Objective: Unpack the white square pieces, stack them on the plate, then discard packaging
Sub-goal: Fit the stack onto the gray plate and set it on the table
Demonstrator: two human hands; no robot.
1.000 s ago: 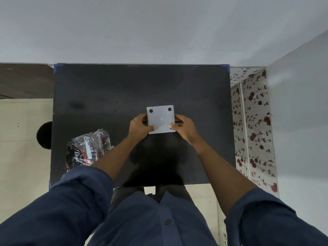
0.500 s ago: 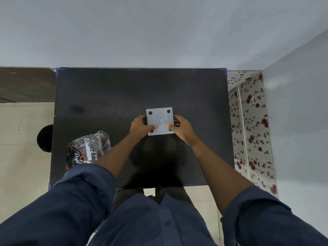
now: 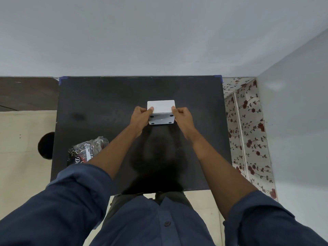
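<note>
Over the middle of the black table I hold white square pieces between both hands. My left hand pinches the left edges and my right hand pinches the right edges. The upper white piece is tilted up and shows a plain face. The lower white piece shows dark round dots at its corners. A crumpled clear and black plastic package lies at the table's near left, partly hidden by my left forearm. No plate is in view.
A dark round object sits on the floor just left of the table. A floral-patterned surface runs along the table's right side. A grey wall stands behind the table's far edge.
The single square with its dotted face toward me has parted into two pieces, the upper one tilted up. Both hands moved slightly farther from me.
</note>
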